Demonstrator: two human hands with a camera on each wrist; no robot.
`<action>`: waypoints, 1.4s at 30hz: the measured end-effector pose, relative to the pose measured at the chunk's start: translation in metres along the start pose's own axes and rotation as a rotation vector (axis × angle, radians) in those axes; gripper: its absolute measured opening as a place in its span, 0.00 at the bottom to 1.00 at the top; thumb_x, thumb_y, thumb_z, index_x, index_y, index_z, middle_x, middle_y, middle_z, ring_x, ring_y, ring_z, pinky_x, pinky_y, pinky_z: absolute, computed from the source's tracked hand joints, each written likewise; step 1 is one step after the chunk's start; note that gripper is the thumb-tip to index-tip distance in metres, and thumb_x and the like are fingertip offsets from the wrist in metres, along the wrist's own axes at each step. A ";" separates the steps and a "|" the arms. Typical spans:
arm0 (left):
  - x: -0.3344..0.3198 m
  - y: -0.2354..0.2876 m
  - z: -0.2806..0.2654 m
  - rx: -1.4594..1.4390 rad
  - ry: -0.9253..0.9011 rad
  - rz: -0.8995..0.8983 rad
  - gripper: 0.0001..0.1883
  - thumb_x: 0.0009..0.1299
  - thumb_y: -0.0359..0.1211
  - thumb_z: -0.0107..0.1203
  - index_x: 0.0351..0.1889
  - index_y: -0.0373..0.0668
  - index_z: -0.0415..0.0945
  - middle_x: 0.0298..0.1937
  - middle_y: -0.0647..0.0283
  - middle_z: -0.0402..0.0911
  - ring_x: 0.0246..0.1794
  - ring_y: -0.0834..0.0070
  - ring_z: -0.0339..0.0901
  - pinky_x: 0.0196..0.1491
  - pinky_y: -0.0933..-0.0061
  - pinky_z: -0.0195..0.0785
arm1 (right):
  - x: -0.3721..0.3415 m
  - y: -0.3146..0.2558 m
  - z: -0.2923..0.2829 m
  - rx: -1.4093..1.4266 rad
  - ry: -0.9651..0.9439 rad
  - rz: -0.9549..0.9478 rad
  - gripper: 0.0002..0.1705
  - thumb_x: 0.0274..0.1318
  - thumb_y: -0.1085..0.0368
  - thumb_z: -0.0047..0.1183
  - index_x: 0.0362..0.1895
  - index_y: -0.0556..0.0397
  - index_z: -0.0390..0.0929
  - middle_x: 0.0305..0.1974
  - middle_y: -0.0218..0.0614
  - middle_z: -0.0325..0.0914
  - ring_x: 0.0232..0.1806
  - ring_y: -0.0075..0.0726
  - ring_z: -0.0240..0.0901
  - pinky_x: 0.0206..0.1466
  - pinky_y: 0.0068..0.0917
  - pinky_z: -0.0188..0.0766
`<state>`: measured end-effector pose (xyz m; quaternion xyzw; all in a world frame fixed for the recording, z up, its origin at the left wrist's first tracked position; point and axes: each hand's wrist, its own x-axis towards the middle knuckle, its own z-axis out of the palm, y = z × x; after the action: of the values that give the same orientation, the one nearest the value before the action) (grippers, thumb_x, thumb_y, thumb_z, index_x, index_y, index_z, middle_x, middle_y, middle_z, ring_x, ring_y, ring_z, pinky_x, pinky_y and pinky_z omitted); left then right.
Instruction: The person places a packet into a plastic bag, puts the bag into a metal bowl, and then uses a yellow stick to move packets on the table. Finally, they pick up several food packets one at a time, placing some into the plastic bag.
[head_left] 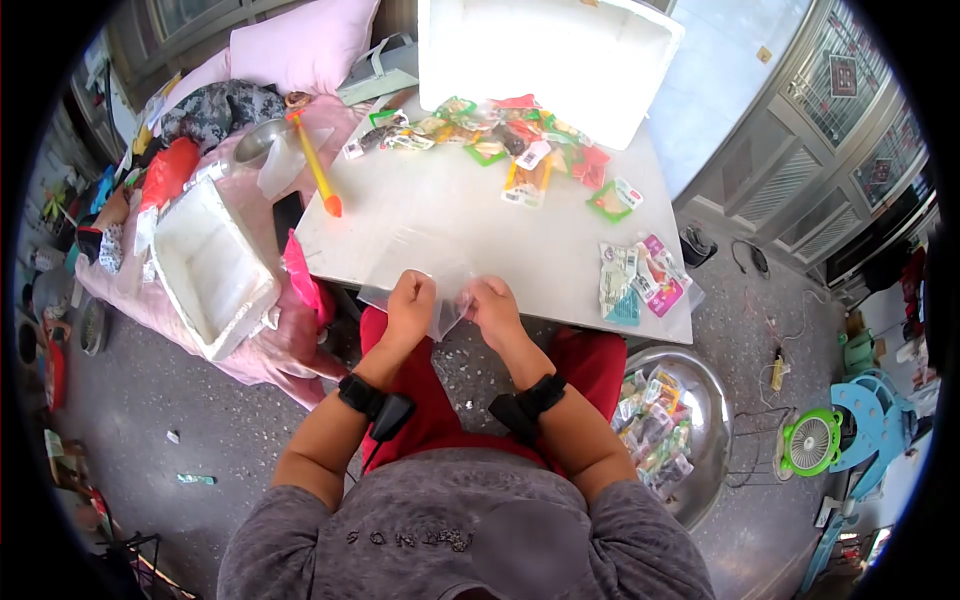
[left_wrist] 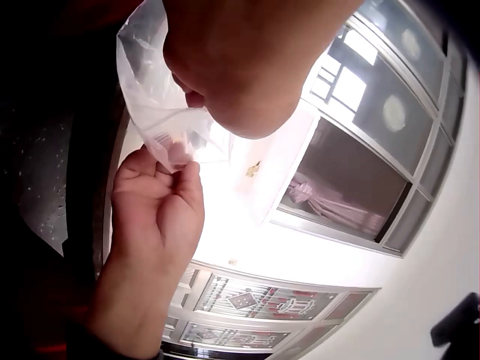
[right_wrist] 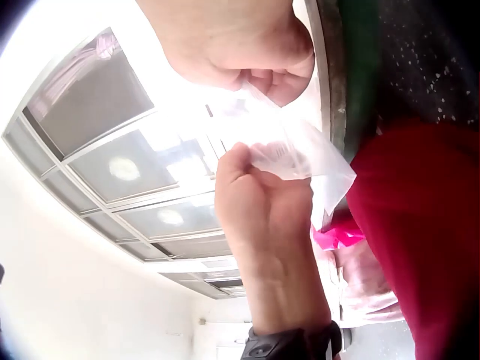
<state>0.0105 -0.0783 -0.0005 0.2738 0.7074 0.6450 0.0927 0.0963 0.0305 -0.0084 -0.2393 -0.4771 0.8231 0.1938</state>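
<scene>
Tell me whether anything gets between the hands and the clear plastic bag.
Nothing visible does: the left hand and right hand both already grip the bag directly, at the table's near edge. The colourful packets lie beyond it, not in between.

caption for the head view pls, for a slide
Two hands pinch a clear plastic bag at the edge of a table.

Left fingers (left_wrist: 195,99) mostly hidden, left wrist view
</scene>
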 end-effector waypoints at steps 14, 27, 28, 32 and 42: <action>0.033 0.007 0.025 0.654 -0.358 0.668 0.05 0.51 0.29 0.49 0.21 0.40 0.65 0.21 0.58 0.67 0.23 0.60 0.68 0.26 0.65 0.61 | 0.024 -0.014 -0.044 -1.169 0.255 -0.905 0.04 0.42 0.69 0.45 0.23 0.57 0.66 0.26 0.43 0.69 0.31 0.50 0.65 0.32 0.41 0.60; 0.246 -0.030 -0.029 0.822 -0.001 0.414 0.17 0.54 0.41 0.52 0.37 0.40 0.70 0.40 0.55 0.70 0.44 0.60 0.66 0.46 0.66 0.60 | 0.024 -0.004 -0.054 -1.343 0.263 -0.858 0.06 0.42 0.69 0.45 0.28 0.57 0.67 0.35 0.39 0.68 0.45 0.47 0.62 0.45 0.40 0.54; 0.269 -0.040 -0.035 0.828 0.019 0.433 0.18 0.54 0.43 0.51 0.38 0.43 0.70 0.42 0.56 0.69 0.45 0.60 0.65 0.47 0.64 0.59 | 0.023 -0.005 -0.054 -1.341 0.253 -0.854 0.06 0.42 0.69 0.45 0.28 0.57 0.67 0.35 0.39 0.68 0.45 0.46 0.62 0.45 0.40 0.54; 0.334 -0.055 -0.040 0.960 -0.015 0.233 0.21 0.56 0.49 0.46 0.44 0.48 0.69 0.46 0.56 0.67 0.48 0.60 0.63 0.49 0.62 0.57 | 0.023 -0.009 -0.053 -1.327 0.209 -0.840 0.06 0.40 0.70 0.47 0.27 0.56 0.67 0.35 0.39 0.68 0.45 0.46 0.62 0.46 0.39 0.54; 0.398 -0.067 -0.016 1.072 -0.120 0.094 0.31 0.53 0.54 0.47 0.50 0.46 0.64 0.48 0.56 0.67 0.49 0.58 0.63 0.50 0.62 0.54 | 0.026 -0.018 -0.053 -1.325 0.133 -0.798 0.08 0.37 0.71 0.49 0.28 0.56 0.67 0.36 0.39 0.67 0.44 0.46 0.63 0.46 0.39 0.55</action>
<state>-0.3469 0.1079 0.0255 0.3506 0.9177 0.1804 -0.0487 0.1075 0.0897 -0.0212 -0.1644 -0.9072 0.2178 0.3203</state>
